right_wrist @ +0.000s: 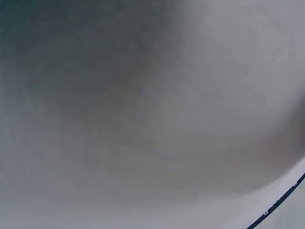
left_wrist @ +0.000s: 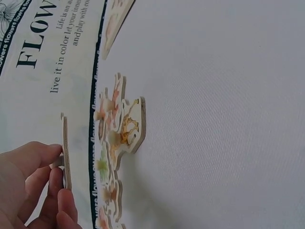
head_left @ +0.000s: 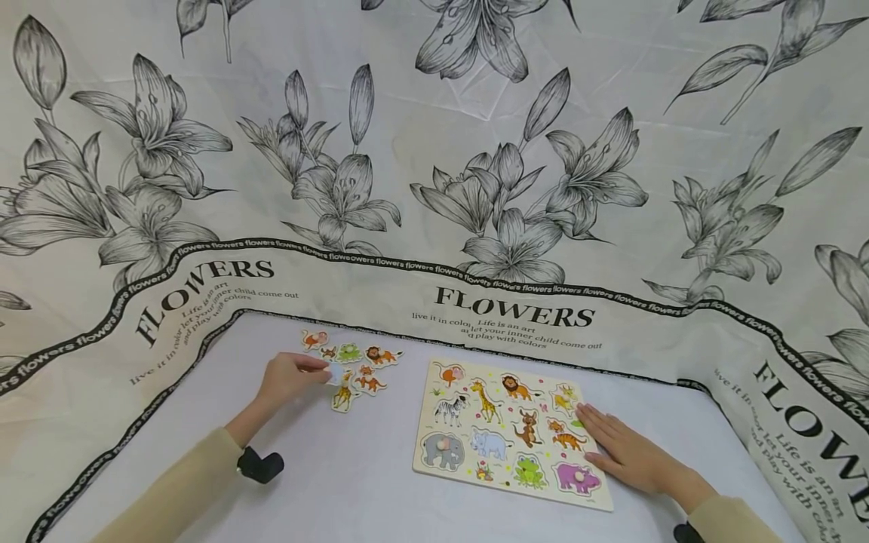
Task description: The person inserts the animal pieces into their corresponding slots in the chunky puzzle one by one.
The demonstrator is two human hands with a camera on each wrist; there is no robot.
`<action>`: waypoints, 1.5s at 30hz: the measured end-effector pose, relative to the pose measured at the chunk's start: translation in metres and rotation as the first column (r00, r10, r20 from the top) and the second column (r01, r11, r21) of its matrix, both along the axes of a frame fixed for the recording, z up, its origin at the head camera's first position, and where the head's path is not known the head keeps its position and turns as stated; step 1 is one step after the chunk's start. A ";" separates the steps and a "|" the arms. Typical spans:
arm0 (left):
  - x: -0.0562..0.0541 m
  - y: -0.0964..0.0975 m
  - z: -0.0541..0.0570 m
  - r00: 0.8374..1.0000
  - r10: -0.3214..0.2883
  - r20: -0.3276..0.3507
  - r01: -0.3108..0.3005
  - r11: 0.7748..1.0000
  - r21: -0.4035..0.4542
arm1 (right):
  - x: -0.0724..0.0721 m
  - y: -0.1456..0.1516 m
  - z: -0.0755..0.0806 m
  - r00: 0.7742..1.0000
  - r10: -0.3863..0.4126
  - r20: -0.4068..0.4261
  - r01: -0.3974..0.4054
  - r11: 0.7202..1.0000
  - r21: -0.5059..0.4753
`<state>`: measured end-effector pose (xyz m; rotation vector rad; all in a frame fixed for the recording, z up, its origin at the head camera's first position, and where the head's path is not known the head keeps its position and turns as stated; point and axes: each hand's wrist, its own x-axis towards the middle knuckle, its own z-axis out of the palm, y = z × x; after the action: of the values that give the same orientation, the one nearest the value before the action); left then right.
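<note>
My left hand (head_left: pixel 292 377) pinches a light blue puzzle piece (head_left: pixel 336 372) by its knob, raised beside a cluster of loose animal pieces. The left wrist view shows that wooden piece (left_wrist: pixel 66 155) almost edge-on, so its picture is hidden. Nearest to it lie a giraffe piece (head_left: pixel 343 394), a frog piece (head_left: pixel 349 352) and a lion piece (head_left: pixel 383 355). My right hand (head_left: pixel 631 456) rests with straight fingers on the right edge of the wooden animal puzzle board (head_left: pixel 468 477). An elephant piece (head_left: pixel 443 451) and a hippo piece (head_left: pixel 577 478) with knobs sit in the board.
A tiger piece (head_left: pixel 369 379) and a monkey piece (head_left: pixel 314 339) also lie in the cluster, left of the board. White cloth (head_left: pixel 339 475) covers the table, and flower-printed cloth (head_left: pixel 380 188) rises behind. The right wrist view is mostly blurred white.
</note>
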<state>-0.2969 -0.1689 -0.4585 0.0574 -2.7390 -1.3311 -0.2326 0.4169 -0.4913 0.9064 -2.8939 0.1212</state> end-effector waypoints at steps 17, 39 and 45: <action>0.006 0.020 0.002 0.999 -0.033 -0.019 0.033 0.999 0.021 | -0.001 0.005 0.002 0.995 0.068 -0.072 -0.062 0.995 0.079; 0.014 0.073 -0.008 0.996 -0.067 -0.053 0.074 0.988 0.136 | -0.003 0.003 0.003 0.989 0.120 -0.089 -0.113 0.990 0.079; 0.019 0.090 -0.010 0.993 -0.090 -0.074 0.099 0.986 0.132 | -0.003 0.002 0.005 0.993 0.108 -0.057 -0.104 0.992 0.067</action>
<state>-0.2783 -0.0793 -0.4683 -0.1078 -2.6218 -1.5135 -0.2355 0.4185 -0.4858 1.0554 -2.8091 0.0094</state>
